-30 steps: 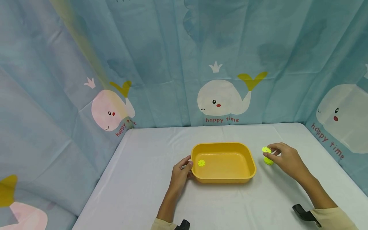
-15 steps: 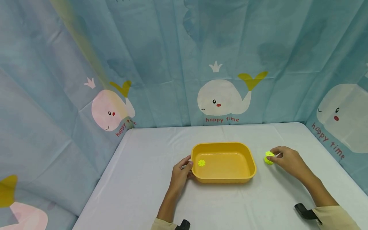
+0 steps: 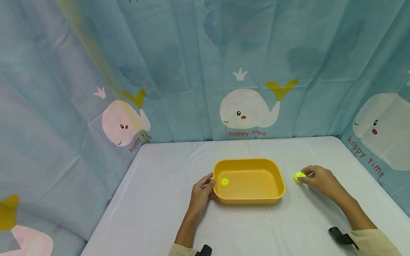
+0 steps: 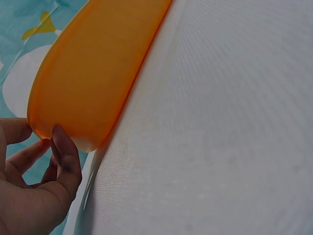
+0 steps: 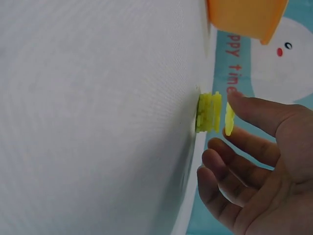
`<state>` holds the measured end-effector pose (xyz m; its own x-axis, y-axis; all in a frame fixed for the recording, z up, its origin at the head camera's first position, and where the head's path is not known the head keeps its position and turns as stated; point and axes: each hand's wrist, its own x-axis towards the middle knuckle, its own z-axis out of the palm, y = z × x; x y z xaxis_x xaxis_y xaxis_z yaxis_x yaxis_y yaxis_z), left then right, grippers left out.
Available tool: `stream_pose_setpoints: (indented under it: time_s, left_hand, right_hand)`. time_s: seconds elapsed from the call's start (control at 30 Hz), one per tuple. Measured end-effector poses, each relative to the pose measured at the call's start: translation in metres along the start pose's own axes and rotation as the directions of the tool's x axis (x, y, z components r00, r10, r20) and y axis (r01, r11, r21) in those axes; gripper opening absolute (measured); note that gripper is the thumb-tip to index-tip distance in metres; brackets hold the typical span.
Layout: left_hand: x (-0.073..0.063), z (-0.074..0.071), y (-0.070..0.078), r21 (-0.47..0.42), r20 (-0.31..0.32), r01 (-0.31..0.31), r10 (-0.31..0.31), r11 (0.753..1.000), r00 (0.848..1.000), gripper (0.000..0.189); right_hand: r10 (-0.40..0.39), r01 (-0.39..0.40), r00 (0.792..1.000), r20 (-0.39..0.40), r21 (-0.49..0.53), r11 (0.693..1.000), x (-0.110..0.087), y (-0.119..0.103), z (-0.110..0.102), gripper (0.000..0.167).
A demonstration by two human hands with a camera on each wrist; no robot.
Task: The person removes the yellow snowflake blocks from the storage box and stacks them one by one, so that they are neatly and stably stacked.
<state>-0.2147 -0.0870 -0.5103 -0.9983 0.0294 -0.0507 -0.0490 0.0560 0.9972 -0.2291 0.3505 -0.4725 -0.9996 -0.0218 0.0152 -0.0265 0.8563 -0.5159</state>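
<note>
My left hand [image 3: 200,193] grips the left end of a yellow rectangular tray [image 3: 253,201], thumb at the rim. In the left wrist view, the thumb and fingertips meet at the tray's end [image 4: 78,98]. One neon-yellow flower-shaped disc [image 3: 225,181] lies inside the tray near that end. To the tray's right, my right hand [image 3: 321,180] pinches another flower-shaped disc [image 5: 229,120] between thumb and index finger, the other fingers loosely bent. The pinched disc is just above a short stack of similar discs [image 5: 208,112] on the table, with a narrow gap showing in the right wrist view.
A white cloth covers the table [image 3: 160,199]. Behind it and at both sides hangs a blue curtain [image 3: 179,71] printed with whales. Black wrist mounts [image 3: 339,236] stick out beside the sleeves.
My right hand has come down with the pinched disc, from above and slightly left of the stack to directly over it. The left hand and the tray have stayed put.
</note>
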Motion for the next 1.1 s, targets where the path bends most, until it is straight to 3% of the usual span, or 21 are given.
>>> stream_pose_setpoints:
  time_s: [0.63,1.1]
  left_hand:
    - [0.0003,0.0006,0.0005,-0.013,0.004,-0.003,0.003,1.0,1.0,0.044]
    - [0.0005,0.0004,-0.0005,-0.011,0.001,-0.002,0.002,1.0,1.0,0.043]
  right_hand:
    - [-0.021,0.022,0.999,0.034,-0.008,1.0,0.0016,0.0025,0.0035,0.041]
    - [-0.006,0.006,0.999,0.032,-0.009,1.0,0.0014,0.0005,-0.0001,0.051]
